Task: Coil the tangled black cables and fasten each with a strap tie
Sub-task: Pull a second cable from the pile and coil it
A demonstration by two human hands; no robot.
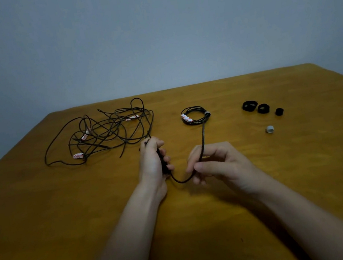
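Observation:
A tangle of thin black cables point(105, 132) with white-and-red tagged ends lies at the table's back left. One coiled black cable point(195, 115), bound by a strap, lies at the back centre. My left hand point(154, 161) grips a bunch of black cable, held upright above the table. From it a black strand point(202, 143) sags, passes through the pinching fingers of my right hand point(212, 163), and rises toward the coiled cable. Whether this strand joins that coil I cannot tell.
Three rolled black strap ties point(263, 108) lie in a row at the back right of the wooden table point(67, 210), with a small grey-white roll point(270, 129) just in front of them. A plain grey wall stands behind the table.

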